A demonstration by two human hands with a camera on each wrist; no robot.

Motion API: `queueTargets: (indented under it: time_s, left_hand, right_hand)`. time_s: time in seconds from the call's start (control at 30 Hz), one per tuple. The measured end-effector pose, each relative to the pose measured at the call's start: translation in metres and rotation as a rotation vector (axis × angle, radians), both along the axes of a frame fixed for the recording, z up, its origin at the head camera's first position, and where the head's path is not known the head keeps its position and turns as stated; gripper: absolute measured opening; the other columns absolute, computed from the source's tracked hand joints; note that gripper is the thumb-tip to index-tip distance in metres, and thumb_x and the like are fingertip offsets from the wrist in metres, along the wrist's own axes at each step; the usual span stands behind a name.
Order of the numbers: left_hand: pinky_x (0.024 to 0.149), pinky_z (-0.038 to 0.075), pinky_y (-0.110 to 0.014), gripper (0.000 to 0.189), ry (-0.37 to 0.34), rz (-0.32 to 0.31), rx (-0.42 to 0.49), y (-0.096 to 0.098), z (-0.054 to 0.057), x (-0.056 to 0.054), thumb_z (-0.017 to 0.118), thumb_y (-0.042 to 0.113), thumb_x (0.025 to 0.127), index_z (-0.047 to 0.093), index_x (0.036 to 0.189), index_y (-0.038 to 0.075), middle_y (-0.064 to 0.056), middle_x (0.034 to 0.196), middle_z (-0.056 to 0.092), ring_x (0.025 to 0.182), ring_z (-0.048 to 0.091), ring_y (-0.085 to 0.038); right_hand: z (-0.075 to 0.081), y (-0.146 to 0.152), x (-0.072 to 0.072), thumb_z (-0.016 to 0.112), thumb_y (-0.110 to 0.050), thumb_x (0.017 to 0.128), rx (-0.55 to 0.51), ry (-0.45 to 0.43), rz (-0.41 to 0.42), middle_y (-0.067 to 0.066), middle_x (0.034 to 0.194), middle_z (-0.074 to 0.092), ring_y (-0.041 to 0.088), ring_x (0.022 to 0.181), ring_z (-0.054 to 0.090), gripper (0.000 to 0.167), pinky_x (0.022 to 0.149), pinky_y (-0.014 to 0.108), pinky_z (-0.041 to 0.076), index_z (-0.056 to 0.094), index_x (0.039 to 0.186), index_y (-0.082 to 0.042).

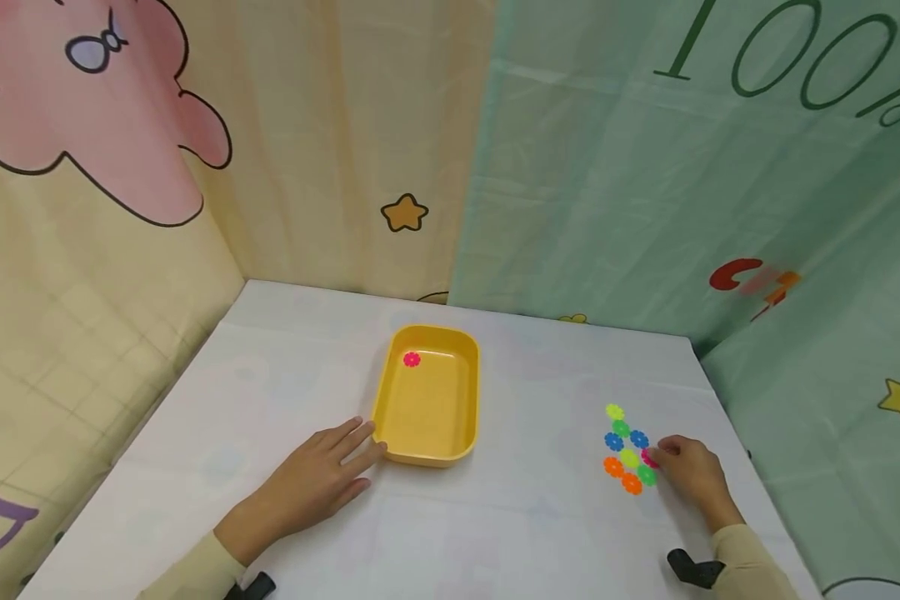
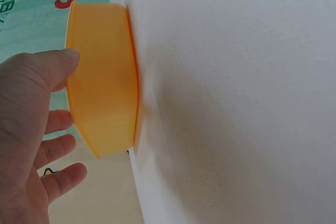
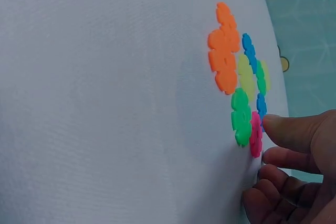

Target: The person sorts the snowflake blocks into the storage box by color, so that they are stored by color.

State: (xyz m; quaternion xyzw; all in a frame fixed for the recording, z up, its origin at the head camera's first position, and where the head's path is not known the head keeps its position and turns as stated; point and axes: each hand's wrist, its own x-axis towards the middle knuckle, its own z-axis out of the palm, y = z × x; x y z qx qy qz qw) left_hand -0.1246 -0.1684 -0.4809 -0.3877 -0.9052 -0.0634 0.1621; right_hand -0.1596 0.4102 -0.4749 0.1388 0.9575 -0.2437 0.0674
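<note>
In the head view my left hand (image 1: pixel 311 483) lies beside the near left corner of a yellow tray (image 1: pixel 465 408), its fingers spread and fairly straight. The left wrist view has its thumb (image 2: pixel 60 66) against the tray's rim and the other fingertips just by it. A pink flower-shaped disc (image 1: pixel 412 359) lies inside the tray, toward the far left. On the right, my right hand (image 1: pixel 692 477) has curled fingers and pinches a second pink flower-shaped disc (image 3: pixel 255 137) at its edge. That disc is still among the others on the table.
Beside the right hand lie several flower-shaped discs: orange (image 1: pixel 632 483), green (image 1: pixel 647 475), blue (image 1: pixel 614 442) and yellow (image 1: pixel 615 412). They sit close together on the white table (image 1: pixel 517 517). Printed curtains (image 1: pixel 592 208) hang behind and beside the table.
</note>
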Motion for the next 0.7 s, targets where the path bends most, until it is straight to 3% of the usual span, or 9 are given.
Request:
queueTargets:
  time_s: [0.33, 0.7]
  left_hand:
    - [0.094, 0.056, -0.049, 0.058, 0.033, -0.02, 0.023, -0.0008, -0.0008, -0.0013, 0.084, 0.033, 0.084, 0.063, 0.135, 0.017, -0.014, 0.144, 0.059, 0.133, 0.055, -0.034]
    - [0.098, 0.054, -0.049, 0.055, -0.005, 0.001, 0.018, 0.0008, -0.0013, -0.0007, 0.08, 0.036, 0.088, 0.062, 0.138, 0.019, -0.013, 0.147, 0.057, 0.136, 0.053, -0.033]
  right_hand:
    - [-0.0077, -0.0035, 0.0037, 0.063, -0.028, 0.099, 0.013, 0.053, 0.033, 0.031, 0.108, 0.065, 0.041, 0.095, 0.061, 0.045, 0.085, 0.057, 0.054, 0.062, 0.116, 0.013]
    - [-0.01, -0.0053, 0.0036, 0.065, -0.024, 0.097, -0.013, 0.044, -0.001, 0.023, 0.097, 0.065, 0.033, 0.087, 0.058, 0.037, 0.076, 0.047, 0.055, 0.061, 0.11, 0.011]
